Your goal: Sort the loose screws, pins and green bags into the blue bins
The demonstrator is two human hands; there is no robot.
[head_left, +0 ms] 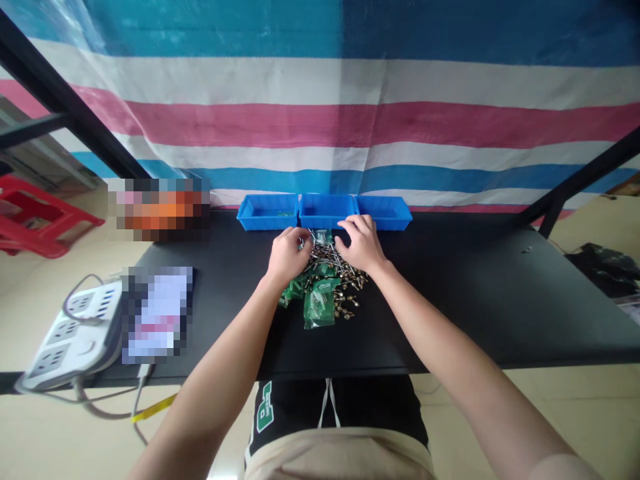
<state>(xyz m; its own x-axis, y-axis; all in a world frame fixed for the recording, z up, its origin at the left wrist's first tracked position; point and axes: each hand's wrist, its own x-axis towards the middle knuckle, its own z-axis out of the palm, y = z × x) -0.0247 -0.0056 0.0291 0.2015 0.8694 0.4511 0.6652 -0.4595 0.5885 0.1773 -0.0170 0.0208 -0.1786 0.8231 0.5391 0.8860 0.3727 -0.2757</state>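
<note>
- Striped sheeting (320,123) stands beyond the fingertips, just behind the far edge of a black tabletop (480,273).
- Bare tabletop stretches right of the right fingers toward a dark frame post (580,177); its near edge lies bodyward of both hands.
- Left of the left fingers, well apart, are a pixelated pale item (159,317) and, farther out, a white power strip (75,333).
- Left hand (291,255): fingers loosely curled at the pile's left side; whether they pinch anything, I cannot tell.
- Right hand (362,244): thumb and forefinger spread apart over the pile's far right part, with a visible gap between them.
- Between and bodyward of the fingers lie heaped metal pieces (346,275) with thin shanks, and green packets (320,303).
- Just beyond the fingers, three blue bins (327,220) sit side by side; small greenish bits show in the left one.
</note>
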